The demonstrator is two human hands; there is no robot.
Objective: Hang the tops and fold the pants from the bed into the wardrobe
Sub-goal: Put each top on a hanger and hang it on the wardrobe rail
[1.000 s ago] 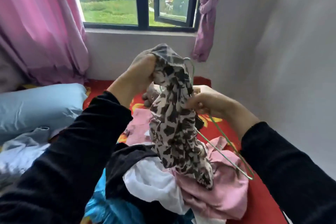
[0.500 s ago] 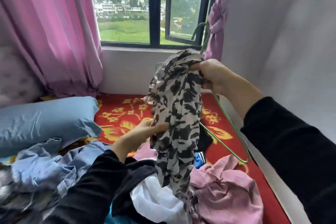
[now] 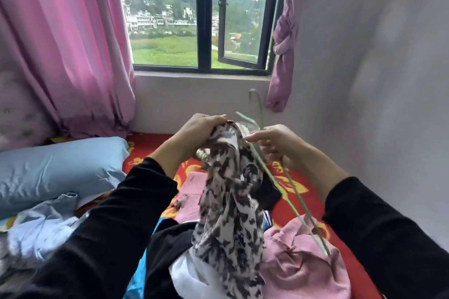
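A black-and-white patterned top [image 3: 230,204] hangs in front of me over the clothes pile. My left hand [image 3: 201,128] grips its upper edge from the left. My right hand [image 3: 272,141] pinches the top's collar area together with a thin green wire hanger [image 3: 289,199]. The hanger's hook [image 3: 256,97] points up toward the window; its long sides slant down to the right over a pink garment [image 3: 306,262]. The wardrobe is out of view.
The bed has a red flowered sheet [image 3: 296,187], a blue pillow [image 3: 56,170] at left, and a pile with black [image 3: 167,245], white [image 3: 187,277] and light-blue [image 3: 41,226] clothes. Pink curtains [image 3: 73,51] frame the window [image 3: 204,19]. A wall [image 3: 388,80] runs close along the right.
My left hand rose from the top's middle to its upper edge. My right hand dropped lower with the hanger, whose hook now stands above both hands.
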